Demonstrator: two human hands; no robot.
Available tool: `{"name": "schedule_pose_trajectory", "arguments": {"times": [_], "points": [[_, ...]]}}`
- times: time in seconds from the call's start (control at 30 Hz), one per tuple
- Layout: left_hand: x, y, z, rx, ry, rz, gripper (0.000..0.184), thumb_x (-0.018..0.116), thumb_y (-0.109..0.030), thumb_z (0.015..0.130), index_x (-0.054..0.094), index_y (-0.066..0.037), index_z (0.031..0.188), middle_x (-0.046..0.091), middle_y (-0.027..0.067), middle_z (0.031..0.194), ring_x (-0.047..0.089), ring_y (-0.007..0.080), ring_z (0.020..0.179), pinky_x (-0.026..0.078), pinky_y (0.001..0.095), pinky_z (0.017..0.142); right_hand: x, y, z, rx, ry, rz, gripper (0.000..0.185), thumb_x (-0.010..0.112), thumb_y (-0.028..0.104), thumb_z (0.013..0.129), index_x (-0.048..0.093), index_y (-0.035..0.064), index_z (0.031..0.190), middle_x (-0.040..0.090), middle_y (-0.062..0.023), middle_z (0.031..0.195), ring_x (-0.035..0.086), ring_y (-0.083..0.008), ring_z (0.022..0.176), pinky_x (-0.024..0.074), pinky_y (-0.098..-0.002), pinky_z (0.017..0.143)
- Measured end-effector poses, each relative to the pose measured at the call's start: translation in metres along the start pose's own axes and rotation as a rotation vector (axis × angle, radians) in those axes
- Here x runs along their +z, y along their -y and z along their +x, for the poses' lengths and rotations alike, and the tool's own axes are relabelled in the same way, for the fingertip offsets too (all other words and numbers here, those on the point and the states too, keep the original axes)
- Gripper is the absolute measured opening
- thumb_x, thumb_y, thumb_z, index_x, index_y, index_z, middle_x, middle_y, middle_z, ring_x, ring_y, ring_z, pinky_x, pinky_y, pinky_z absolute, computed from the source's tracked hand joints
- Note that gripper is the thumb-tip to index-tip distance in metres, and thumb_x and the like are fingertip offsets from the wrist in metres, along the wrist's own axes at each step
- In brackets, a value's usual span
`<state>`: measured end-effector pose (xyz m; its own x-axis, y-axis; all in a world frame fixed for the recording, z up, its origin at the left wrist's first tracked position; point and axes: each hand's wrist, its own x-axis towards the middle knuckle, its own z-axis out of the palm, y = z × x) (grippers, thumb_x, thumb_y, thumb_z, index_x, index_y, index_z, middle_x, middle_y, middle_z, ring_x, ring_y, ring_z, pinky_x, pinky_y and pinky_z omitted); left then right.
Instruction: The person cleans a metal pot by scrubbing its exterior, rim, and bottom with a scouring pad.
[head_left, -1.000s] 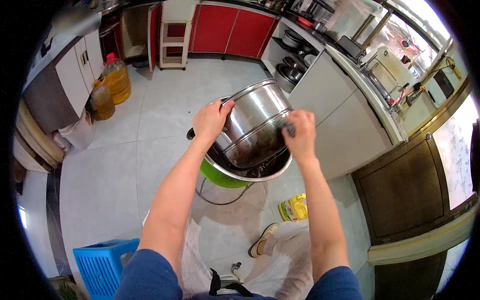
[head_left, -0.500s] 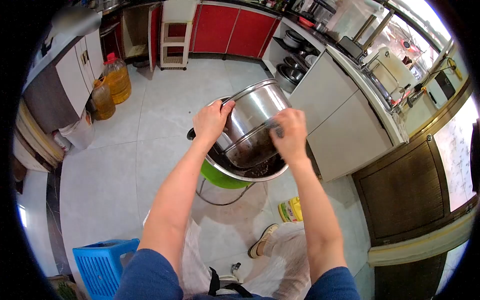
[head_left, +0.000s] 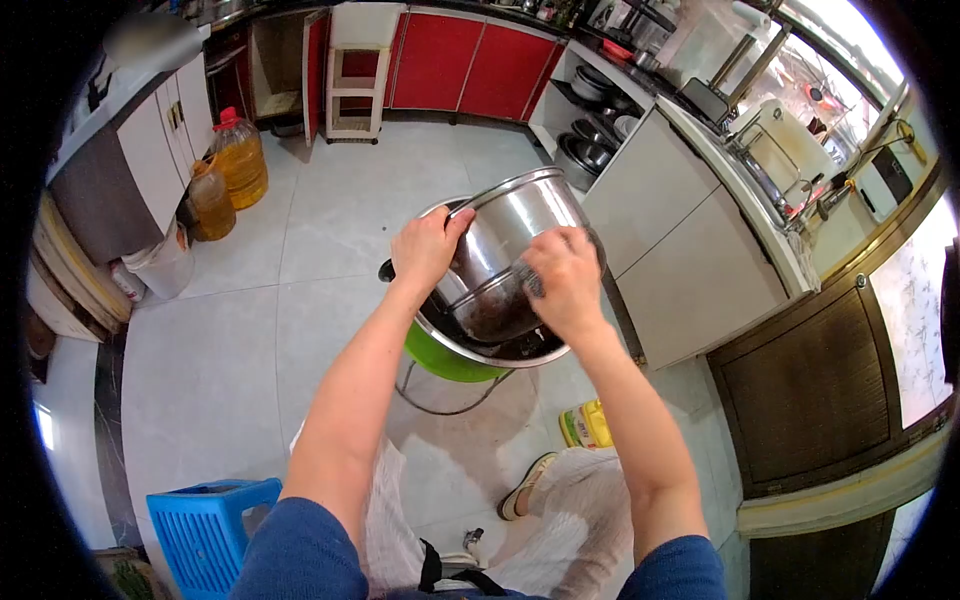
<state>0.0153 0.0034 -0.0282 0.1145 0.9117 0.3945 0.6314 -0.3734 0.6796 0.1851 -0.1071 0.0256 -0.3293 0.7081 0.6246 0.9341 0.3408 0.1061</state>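
A stainless steel pot [head_left: 512, 222] lies tilted inside a wide metal basin [head_left: 455, 347]; its lower part is stained dark brown. My left hand [head_left: 426, 247] is closed on the pot's edge at the left, thumb over the metal. Against the pot's side, my right hand [head_left: 567, 282] presses a grey steel wool scrubber [head_left: 528, 281], mostly covered by the fingers. Dark liquid shows low in the basin. Beneath it are something bright green [head_left: 450, 362] and a thin wire stand [head_left: 440, 411].
A yellow container [head_left: 586, 425] is on the floor near my foot. At the lower left stands a blue plastic stool [head_left: 205, 530]. Oil jugs [head_left: 240, 165] and a white bucket [head_left: 163, 265] line the left cabinets. A counter with a sink [head_left: 760, 180] runs along the right.
My right hand with the scrubber has moved left and slightly down along the pot's side. The pot has shifted a little right and down, still held by my left hand.
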Motion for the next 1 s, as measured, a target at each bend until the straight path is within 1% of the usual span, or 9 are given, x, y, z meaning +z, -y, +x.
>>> {"name": "schedule_pose_trajectory", "arguments": {"times": [0.1,0.23,0.3,0.43,0.53,0.67,0.8,0.87,1.0], "points": [[0.000,0.000,0.000,0.010,-0.009,0.001,0.056,0.043,-0.059,0.089,0.063,-0.006,0.085,0.064,0.0214,0.076,0.062,0.0408,0.077,0.047,0.0498,0.066,-0.003,0.004,0.006,-0.024,0.055,0.016,0.022,0.069,0.004,0.056,0.066,0.0080,0.078,0.059,-0.0047,0.092,0.051,-0.0291,0.097,0.0434,-0.0410,0.081],[0.003,-0.001,0.002,-0.009,-0.003,0.006,0.056,0.042,-0.058,0.089,0.063,-0.006,0.085,0.064,0.0215,0.077,0.062,0.0411,0.078,0.048,0.0498,0.067,-0.008,-0.033,0.019,0.300,-0.035,0.026,0.015,0.069,0.008,0.063,0.068,0.0066,0.078,0.058,-0.0074,0.089,0.052,-0.0307,0.094,0.0458,-0.0405,0.078],[0.002,-0.003,0.002,-0.034,0.008,0.007,0.057,0.042,-0.059,0.089,0.064,-0.006,0.086,0.064,0.0216,0.077,0.062,0.0412,0.077,0.048,0.0503,0.066,-0.005,-0.021,0.017,0.260,-0.066,-0.003,0.013,0.067,0.006,0.063,0.067,0.0064,0.075,0.058,-0.0077,0.089,0.052,-0.0306,0.095,0.0456,-0.0408,0.078],[0.001,-0.005,0.003,-0.007,0.001,0.008,0.058,0.041,-0.058,0.090,0.063,-0.005,0.086,0.064,0.0215,0.077,0.062,0.0411,0.077,0.048,0.0508,0.065,0.012,0.018,0.011,-0.059,0.147,-0.010,0.013,0.066,0.004,0.058,0.066,0.0078,0.071,0.056,-0.0036,0.093,0.052,-0.0280,0.098,0.0439,-0.0387,0.079],[0.003,-0.002,0.005,0.002,0.020,0.015,0.058,0.041,-0.058,0.090,0.063,-0.005,0.086,0.065,0.0214,0.077,0.062,0.0412,0.077,0.048,0.0508,0.065,0.008,-0.003,0.014,0.041,0.085,0.080,0.017,0.071,0.004,0.056,0.066,0.0089,0.072,0.059,-0.0051,0.092,0.053,-0.0292,0.095,0.0462,-0.0400,0.079],[0.007,-0.002,0.005,0.006,-0.002,0.014,0.057,0.041,-0.057,0.090,0.063,-0.005,0.085,0.065,0.0214,0.077,0.063,0.0407,0.076,0.048,0.0499,0.065,0.005,-0.043,0.012,0.340,-0.035,0.061,0.026,0.076,0.009,0.055,0.067,0.0086,0.079,0.059,-0.0066,0.091,0.052,-0.0295,0.094,0.0467,-0.0405,0.078],[0.003,-0.003,0.006,0.006,0.010,0.026,0.057,0.041,-0.056,0.091,0.063,-0.005,0.085,0.065,0.0215,0.078,0.063,0.0406,0.077,0.048,0.0494,0.065,0.007,0.007,0.014,0.092,-0.001,-0.041,0.017,0.066,0.002,0.058,0.065,0.0080,0.074,0.056,-0.0070,0.091,0.050,-0.0287,0.094,0.0404,-0.0411,0.075],[0.004,-0.001,0.007,0.009,0.009,0.010,0.057,0.040,-0.056,0.091,0.063,-0.005,0.085,0.065,0.0215,0.078,0.063,0.0409,0.077,0.048,0.0495,0.065,0.023,0.035,0.005,0.005,0.170,-0.120,0.007,0.062,0.005,0.062,0.062,0.0079,0.069,0.055,-0.0060,0.090,0.050,-0.0275,0.097,0.0391,-0.0416,0.079],[0.002,-0.001,0.005,-0.004,0.009,0.023,0.057,0.040,-0.057,0.091,0.063,-0.005,0.086,0.065,0.0218,0.078,0.062,0.0416,0.077,0.048,0.0495,0.066,0.049,0.063,-0.003,-0.228,0.161,-0.129,0.009,0.063,0.015,0.065,0.065,0.0074,0.068,0.055,-0.0048,0.084,0.050,-0.0260,0.093,0.0393,-0.0411,0.078]]}}
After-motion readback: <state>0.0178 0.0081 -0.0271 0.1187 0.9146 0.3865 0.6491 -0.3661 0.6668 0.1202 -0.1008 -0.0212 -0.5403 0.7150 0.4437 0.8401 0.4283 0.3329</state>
